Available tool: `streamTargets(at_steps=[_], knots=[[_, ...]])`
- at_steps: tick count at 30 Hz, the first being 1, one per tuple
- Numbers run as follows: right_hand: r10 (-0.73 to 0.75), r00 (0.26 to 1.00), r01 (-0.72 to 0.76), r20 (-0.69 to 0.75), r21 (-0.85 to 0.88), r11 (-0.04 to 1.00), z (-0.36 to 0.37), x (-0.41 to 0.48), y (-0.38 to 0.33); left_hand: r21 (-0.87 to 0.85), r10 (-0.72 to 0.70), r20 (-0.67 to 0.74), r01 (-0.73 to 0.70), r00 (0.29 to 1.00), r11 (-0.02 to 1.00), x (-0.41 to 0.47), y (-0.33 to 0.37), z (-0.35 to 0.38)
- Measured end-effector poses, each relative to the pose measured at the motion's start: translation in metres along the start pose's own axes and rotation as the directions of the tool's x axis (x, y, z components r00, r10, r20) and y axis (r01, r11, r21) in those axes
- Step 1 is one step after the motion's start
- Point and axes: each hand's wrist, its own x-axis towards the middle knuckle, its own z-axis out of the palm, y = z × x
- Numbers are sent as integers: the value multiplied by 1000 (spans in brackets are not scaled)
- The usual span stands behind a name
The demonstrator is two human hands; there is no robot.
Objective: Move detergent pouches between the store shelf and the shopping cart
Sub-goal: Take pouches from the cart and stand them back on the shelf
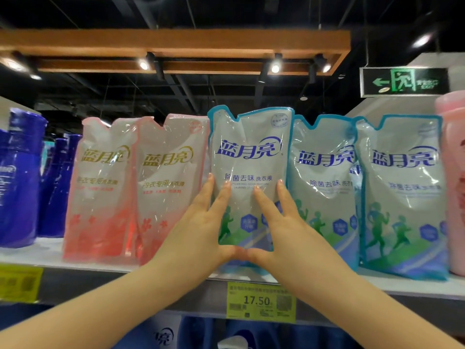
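A blue-edged detergent pouch (249,157) stands upright at the front of the top shelf (50,253). Both hands hold its lower half. My left hand (201,227) has its fingers spread on the pouch's left side and its thumb under the bottom edge. My right hand (284,227) mirrors it on the right side. Two more blue pouches (324,187) (402,192) stand to the right of it. Two pink pouches (100,187) (166,187) stand to the left. No shopping cart is in view.
Dark blue bottles (20,177) stand at the shelf's far left and a pink bottle (453,182) at the far right. Yellow price tags (261,302) hang on the shelf's front edge. Blue packs (201,333) show on the shelf below.
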Motion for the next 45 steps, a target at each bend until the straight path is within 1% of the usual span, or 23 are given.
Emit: streamTargets(at_steps=[6,12,16,21,24,26,30,32,40,45], knots=[[16,1000,-16,-8,5,1000,9,13,4,53,-68,57,65,996,996,12,-7,5],[21,999,-23,-34,-31,999,15,18,7,61,-86,85,81,993,995,16,-9,7],[22,999,-22,-33,1,1000,14,20,9,95,-95,98,86,991,992,17,-8,8],[-12,1000,13,-19,59,998,13,24,12,117,-76,90,65,993,991,16,-6,8],[-52,998,56,-36,100,993,12,25,15,145,-76,92,62,993,987,15,-5,8],[-65,997,72,-46,156,985,11,26,18,155,-82,91,67,992,986,15,-5,8],[-23,995,55,-100,335,941,6,37,21,172,-99,98,81,990,982,14,-2,6],[-8,992,57,-124,397,916,1,46,21,172,-104,98,86,990,981,14,-1,6],[-90,989,123,-114,337,933,-1,56,10,183,-119,69,104,991,978,13,-2,7],[-61,992,95,-110,335,938,-1,64,7,205,-127,76,109,989,973,15,1,7]])
